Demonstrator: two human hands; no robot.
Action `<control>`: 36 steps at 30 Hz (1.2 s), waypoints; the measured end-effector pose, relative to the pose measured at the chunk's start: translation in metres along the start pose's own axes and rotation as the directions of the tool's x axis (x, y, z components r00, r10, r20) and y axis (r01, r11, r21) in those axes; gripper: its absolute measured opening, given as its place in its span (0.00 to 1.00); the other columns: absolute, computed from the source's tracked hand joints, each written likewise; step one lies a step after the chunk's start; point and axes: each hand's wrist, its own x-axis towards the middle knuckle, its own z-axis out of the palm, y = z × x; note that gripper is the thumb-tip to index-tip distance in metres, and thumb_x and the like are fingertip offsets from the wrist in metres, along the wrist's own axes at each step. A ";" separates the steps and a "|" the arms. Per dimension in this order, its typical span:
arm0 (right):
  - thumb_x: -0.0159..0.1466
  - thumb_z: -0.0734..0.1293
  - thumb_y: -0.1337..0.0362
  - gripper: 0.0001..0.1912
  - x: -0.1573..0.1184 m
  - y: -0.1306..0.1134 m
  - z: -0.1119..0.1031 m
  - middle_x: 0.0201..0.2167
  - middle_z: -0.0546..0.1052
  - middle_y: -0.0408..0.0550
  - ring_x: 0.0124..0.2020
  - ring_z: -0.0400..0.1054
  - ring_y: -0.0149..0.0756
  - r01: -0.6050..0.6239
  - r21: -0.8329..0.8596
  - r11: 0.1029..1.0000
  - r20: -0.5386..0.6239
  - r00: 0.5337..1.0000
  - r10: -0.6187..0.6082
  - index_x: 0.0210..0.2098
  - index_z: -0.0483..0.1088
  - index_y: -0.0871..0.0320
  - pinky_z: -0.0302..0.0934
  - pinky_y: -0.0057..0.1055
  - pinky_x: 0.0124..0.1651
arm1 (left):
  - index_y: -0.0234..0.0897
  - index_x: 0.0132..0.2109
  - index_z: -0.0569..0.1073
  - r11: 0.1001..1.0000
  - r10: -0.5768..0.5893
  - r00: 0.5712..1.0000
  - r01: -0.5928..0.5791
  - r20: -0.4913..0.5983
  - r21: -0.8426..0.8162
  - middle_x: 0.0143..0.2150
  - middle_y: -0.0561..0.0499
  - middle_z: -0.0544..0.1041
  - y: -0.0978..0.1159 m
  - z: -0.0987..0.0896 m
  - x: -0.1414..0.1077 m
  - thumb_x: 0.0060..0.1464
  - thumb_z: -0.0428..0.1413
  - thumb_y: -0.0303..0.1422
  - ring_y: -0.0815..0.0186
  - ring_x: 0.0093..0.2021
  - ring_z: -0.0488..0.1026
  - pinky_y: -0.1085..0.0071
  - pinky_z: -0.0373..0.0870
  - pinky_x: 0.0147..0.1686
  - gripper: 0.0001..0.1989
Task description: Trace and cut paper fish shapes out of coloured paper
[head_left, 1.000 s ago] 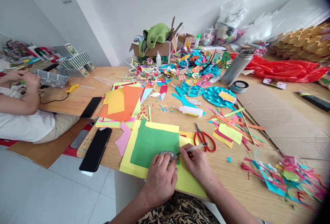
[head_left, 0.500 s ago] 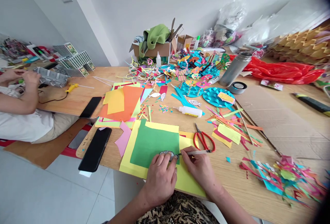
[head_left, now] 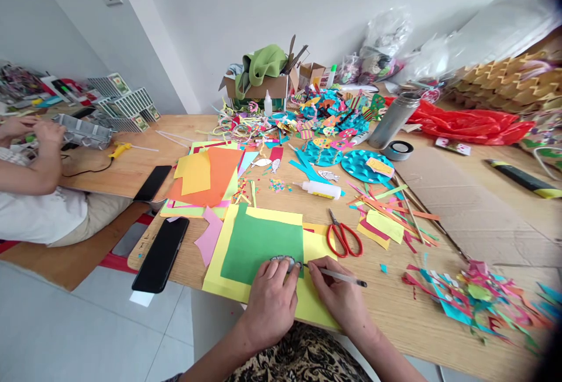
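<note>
My left hand (head_left: 273,295) lies over a small grey-white paper fish cutout (head_left: 286,261), its fingertips flat on it, pressing it to a green sheet of paper (head_left: 259,241). Under the green sheet is a larger yellow sheet (head_left: 215,273). A slim pen (head_left: 342,276) is pinched in my right hand (head_left: 336,294), its tip touching down close to the cutout's right end. Red-handled scissors (head_left: 342,238) lie just beyond my right hand, blades partly apart.
A phone (head_left: 161,256) lies at the table's left edge. Further back are a glue bottle (head_left: 322,189), stacked coloured paper (head_left: 219,165), a steel flask (head_left: 394,119) and a cardboard sheet (head_left: 465,212). Paper scraps (head_left: 478,300) heap at right. A co-worker (head_left: 39,183) sits at left.
The pen's back end has swung down and toward me in my right hand, its tip still close to the cutout. My left hand stays on the cutout.
</note>
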 end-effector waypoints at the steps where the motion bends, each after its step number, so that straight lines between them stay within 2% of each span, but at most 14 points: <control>1: 0.66 0.62 0.60 0.11 0.000 -0.001 0.000 0.24 0.74 0.45 0.24 0.67 0.33 0.006 -0.001 1.000 -0.003 1.000 -0.006 0.30 0.70 0.57 0.61 0.27 0.28 | 0.34 0.59 0.66 1.000 -0.004 1.000 0.004 0.002 -0.002 0.56 0.43 0.70 0.000 0.000 0.000 0.58 0.47 0.26 0.56 0.53 0.65 0.57 0.64 0.54 0.21; 11: 0.66 0.62 0.61 0.11 -0.003 -0.004 0.001 0.22 0.73 0.43 0.22 0.66 0.31 0.071 -0.066 0.995 -0.040 0.996 -0.074 0.29 0.69 0.57 0.59 0.27 0.26 | 0.35 0.59 0.66 1.000 -0.011 1.000 0.011 0.015 -0.010 0.55 0.44 0.70 0.000 -0.003 0.000 0.57 0.48 0.25 0.57 0.53 0.65 0.58 0.63 0.54 0.22; 28: 0.67 0.61 0.60 0.13 -0.005 -0.008 0.000 0.22 0.73 0.44 0.22 0.66 0.32 0.094 -0.072 0.993 0.013 0.996 -0.094 0.28 0.68 0.56 0.61 0.28 0.27 | 0.37 0.59 0.66 0.998 -0.019 1.000 0.019 0.007 -0.061 0.54 0.45 0.70 -0.001 -0.004 0.001 0.56 0.48 0.23 0.58 0.52 0.65 0.58 0.64 0.53 0.23; 36: 0.67 0.60 0.59 0.14 -0.005 -0.008 0.000 0.22 0.72 0.44 0.22 0.66 0.32 0.096 -0.090 0.991 0.029 0.995 -0.094 0.28 0.69 0.56 0.59 0.28 0.26 | 0.41 0.55 0.68 0.992 -0.043 0.998 0.048 0.043 -0.120 0.48 0.49 0.72 -0.007 -0.009 0.007 0.59 0.47 0.22 0.60 0.47 0.65 0.61 0.66 0.46 0.19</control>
